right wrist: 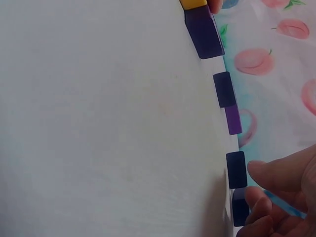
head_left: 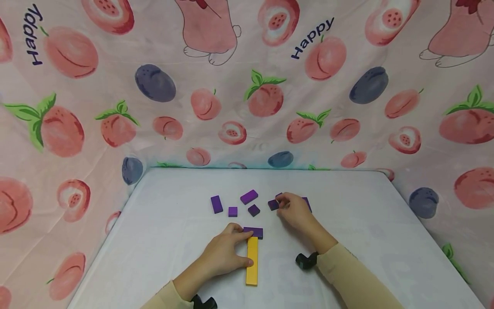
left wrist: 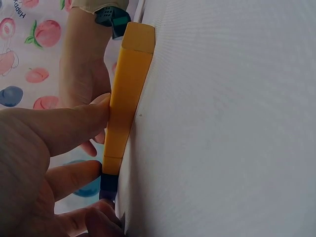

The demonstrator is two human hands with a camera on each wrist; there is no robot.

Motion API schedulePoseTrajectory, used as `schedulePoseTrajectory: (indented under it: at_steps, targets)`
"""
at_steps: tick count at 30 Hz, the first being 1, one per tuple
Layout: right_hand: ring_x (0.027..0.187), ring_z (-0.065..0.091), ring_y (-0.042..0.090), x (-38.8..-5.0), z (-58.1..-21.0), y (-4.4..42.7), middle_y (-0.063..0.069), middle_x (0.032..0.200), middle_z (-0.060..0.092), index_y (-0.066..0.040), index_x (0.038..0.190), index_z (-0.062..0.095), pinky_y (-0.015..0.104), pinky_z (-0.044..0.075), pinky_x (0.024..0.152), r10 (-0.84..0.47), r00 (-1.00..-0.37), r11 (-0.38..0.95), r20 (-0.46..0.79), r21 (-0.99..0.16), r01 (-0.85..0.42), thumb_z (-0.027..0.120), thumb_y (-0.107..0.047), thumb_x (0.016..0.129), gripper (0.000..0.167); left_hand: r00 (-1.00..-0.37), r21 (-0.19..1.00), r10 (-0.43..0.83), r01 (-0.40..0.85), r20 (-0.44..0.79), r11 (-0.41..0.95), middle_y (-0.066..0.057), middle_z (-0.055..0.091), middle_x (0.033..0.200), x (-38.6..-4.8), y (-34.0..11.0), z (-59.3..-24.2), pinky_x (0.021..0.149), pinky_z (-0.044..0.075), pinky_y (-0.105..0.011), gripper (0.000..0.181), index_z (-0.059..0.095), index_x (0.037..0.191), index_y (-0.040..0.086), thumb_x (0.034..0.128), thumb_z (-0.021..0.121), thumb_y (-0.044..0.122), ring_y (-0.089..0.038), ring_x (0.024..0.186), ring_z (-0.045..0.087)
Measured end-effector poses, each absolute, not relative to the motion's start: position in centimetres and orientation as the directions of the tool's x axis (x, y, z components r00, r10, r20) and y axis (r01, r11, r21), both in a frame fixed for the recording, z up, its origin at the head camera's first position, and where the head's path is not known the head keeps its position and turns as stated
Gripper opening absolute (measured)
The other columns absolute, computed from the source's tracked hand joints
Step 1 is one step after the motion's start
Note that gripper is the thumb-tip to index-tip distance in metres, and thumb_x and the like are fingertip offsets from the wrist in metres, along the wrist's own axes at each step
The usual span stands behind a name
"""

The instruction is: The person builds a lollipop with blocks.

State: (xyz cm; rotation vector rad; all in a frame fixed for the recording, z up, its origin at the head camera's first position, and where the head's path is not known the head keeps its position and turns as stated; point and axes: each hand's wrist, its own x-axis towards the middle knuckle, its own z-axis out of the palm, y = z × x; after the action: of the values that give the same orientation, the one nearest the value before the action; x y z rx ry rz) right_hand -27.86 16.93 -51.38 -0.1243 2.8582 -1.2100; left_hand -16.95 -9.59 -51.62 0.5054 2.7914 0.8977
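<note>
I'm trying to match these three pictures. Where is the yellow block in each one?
Head: the yellow block lies below the centre, pointing lengthwise toward the viewer.
Left wrist: left of centre, long and slanted, reaching almost to the top.
Right wrist: only one end shows, at the top edge, right of centre.
Shared landmark: the purple block at its far end.

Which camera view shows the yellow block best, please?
The left wrist view: the yellow block is largest there, from end to end, with the left hand touching it. The head view shows its full length, but smaller; the right wrist view shows only a small part at the top edge.
</note>
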Motion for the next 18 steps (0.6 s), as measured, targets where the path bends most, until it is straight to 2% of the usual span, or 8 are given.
schedulePoseTrajectory:
  at_steps: [11,18]
  targets:
    - [0.092,0.061,0.022,-28.49,-51.22,16.92,0.006,0.104,0.069,-0.009,0.128,0.073,0.039,0.055,0.087,-0.094,-0.995,0.702,-0.016,-0.71,-0.055,0.08,-0.005,0.091,0.037,-0.929,0.588,0.366,0.265,-0.059,0.764,-0.004,0.059,0.145,-16.92,-9.55,-51.61,0.1,0.055,-0.052,0.074,0.069,0.146,0.031,0.078,0.093,0.048,-0.029,0.122,0.066]
    - [0.095,0.061,0.024,-28.41,-50.99,16.62,0.007,0.1,0.068,-0.008,0.129,0.073,0.044,0.055,0.092,-0.11,-0.994,0.72,-0.024,-0.691,-0.063,0.08,-0.004,0.092,0.038,-0.929,0.585,0.368,0.274,-0.045,0.763,-0.004,0.058,0.145,-16.9,-9.59,-51.63,0.101,0.055,-0.05,0.075,0.069,0.146,0.03,0.0776,0.093,0.048,-0.029,0.122,0.067]
